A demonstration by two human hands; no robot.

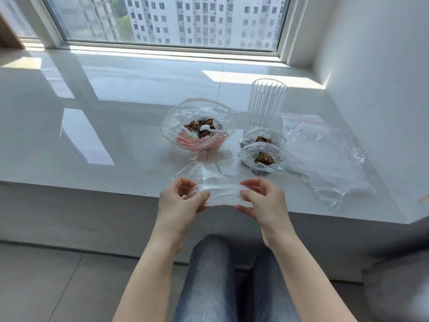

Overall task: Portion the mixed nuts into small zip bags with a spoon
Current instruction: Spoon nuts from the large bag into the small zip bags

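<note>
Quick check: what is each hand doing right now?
Left hand: pinching the left end of a small empty clear plastic zip bag.
Right hand: pinching the same bag's right end.

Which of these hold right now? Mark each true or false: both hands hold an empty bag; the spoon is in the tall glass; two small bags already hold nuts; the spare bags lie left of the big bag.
1. Left hand and right hand both hold the empty small bag. True.
2. The spoon is in the tall glass. False: it lies in the big nut bag.
3. Two small filled bags hold nuts. True.
4. The spare bags lie left of the big bag. False: right.
</note>
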